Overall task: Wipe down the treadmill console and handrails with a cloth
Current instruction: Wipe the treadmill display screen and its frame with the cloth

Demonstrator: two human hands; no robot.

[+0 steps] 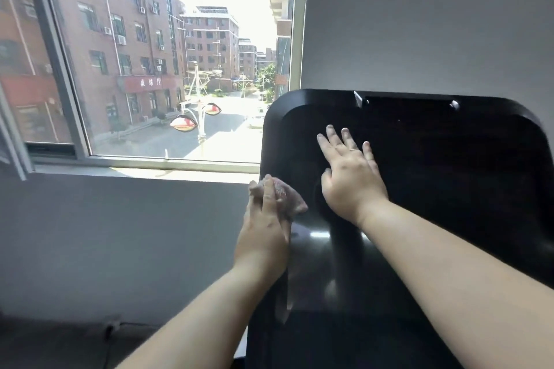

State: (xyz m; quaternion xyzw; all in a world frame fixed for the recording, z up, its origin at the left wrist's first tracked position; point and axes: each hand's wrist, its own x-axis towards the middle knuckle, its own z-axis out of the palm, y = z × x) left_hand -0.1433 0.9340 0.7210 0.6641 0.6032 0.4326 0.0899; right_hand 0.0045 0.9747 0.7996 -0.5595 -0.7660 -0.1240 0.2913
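Observation:
The treadmill console (434, 159) is a large glossy black panel with rounded corners, filling the right half of the view. My right hand (349, 171) lies flat on its dark screen area with fingers spread and straight. My left hand (263, 225) grips a small pinkish cloth (284, 193) and presses it against the console's left edge, just below the window sill level. The handrails are out of sight.
A window (168, 69) with a pale metal frame is to the left, with a sill (144, 172) below it. A grey wall (120, 243) stands under the sill and another grey wall (419, 18) rises behind the console.

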